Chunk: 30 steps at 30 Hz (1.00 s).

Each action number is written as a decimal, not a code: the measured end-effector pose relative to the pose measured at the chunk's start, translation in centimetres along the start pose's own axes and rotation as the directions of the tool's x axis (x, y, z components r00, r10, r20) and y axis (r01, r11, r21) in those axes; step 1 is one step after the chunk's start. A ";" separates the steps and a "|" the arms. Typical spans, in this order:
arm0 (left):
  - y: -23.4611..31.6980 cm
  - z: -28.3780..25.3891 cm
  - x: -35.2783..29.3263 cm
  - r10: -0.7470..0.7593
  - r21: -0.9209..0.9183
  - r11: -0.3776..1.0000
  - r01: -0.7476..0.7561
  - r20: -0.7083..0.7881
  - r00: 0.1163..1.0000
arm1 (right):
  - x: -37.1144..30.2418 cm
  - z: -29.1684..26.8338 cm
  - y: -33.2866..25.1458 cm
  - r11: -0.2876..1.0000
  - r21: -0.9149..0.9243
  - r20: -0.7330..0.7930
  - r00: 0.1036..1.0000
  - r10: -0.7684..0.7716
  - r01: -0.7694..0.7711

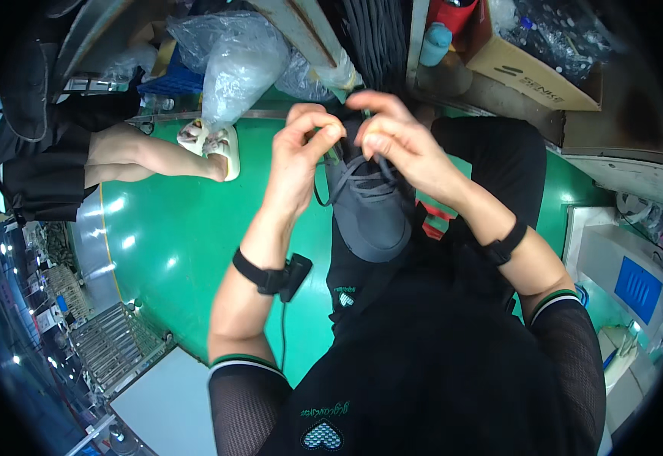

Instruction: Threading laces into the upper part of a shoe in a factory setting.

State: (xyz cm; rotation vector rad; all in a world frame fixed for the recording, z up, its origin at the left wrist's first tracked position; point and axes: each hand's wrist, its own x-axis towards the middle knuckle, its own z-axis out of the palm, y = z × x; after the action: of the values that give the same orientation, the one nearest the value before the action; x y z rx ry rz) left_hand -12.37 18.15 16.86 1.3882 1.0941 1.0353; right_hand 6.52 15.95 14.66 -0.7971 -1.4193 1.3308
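A dark grey lace-up sneaker (373, 228) rests on my dark trouser leg, its toe pointing toward me. Grey shoelaces (369, 182) cross its tongue. On the left side of the shoe's opening, my left hand (301, 144) is closed in a pinch on a shoelace, which hangs in a loop below the fingers. My right hand (404, 140) is bent over the other side, thumb and fingers closed on another stretch of lace. The two hands are close together but apart. They partly hide the heel end of the shoe.
A person's leg in a white shoe (229, 152) is at the left. Clear plastic bags (244, 61) hang ahead, beside a bundle of black cords (369, 45). A cardboard box (529, 80) sits at the far right. Behind on the left are a metal rack (115, 346) and a pale tabletop (168, 403).
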 end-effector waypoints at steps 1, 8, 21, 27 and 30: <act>1.4 0.4 -0.3 0.011 -0.092 0.996 -0.014 -0.030 0.999 | 0.0 0.3 -0.1 0.988 0.082 0.148 0.982 0.117 -0.130; 1.1 4.7 -6.7 -0.203 -0.125 0.967 0.224 0.165 0.965 | -3.1 0.0 -2.7 0.811 0.575 -0.012 0.990 0.142 -0.110; -5.8 -11.7 -6.8 -0.344 -0.335 0.924 0.185 -0.515 0.785 | -7.1 -11.2 -0.3 0.854 -0.201 -0.490 0.804 0.337 -0.480; -2.9 0.9 -3.3 -0.120 0.215 0.959 0.184 -0.279 0.953 | -4.2 -5.4 1.5 0.809 -0.372 -0.292 0.884 0.364 -0.456; -3.4 1.0 -3.3 -0.100 0.289 0.939 0.186 -0.287 0.953 | -3.3 -5.2 0.5 0.732 -0.516 -0.231 0.895 0.382 -0.446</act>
State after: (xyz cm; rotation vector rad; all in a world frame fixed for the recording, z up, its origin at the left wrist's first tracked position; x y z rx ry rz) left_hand -12.33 14.83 13.32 1.4146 1.5947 0.9908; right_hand 12.37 14.58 12.97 -1.6413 -1.6225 1.1634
